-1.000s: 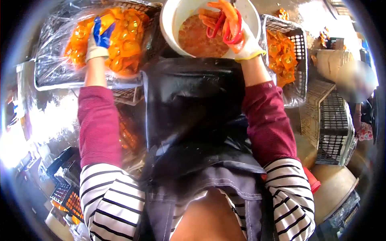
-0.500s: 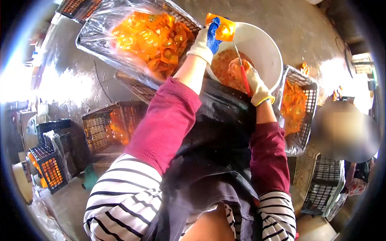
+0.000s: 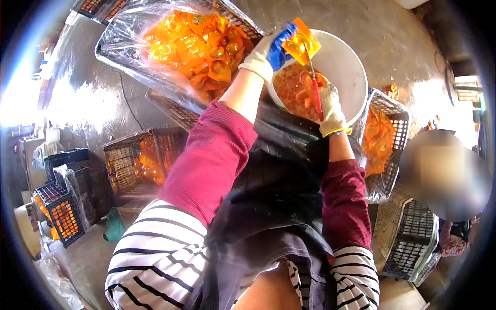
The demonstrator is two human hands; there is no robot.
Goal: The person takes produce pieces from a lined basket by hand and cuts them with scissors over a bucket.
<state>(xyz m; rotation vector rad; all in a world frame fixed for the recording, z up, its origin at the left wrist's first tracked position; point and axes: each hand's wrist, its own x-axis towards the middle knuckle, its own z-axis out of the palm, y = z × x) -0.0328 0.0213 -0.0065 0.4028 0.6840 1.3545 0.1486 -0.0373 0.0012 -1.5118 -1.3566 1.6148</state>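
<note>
Over bucket (image 3: 347,67), left hand (image 3: 279,47) pinches orange packet (image 3: 305,40); right hand (image 3: 329,106) grips scissors (image 3: 316,93), blade tips unclear.

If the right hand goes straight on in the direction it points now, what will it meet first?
Probably the orange packet held by the left hand; the red-handled scissors point at it, though depth is unclear.

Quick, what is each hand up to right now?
Left hand: closed on an orange packet.
Right hand: closed around red-handled scissors, their tip at the packet.
</note>
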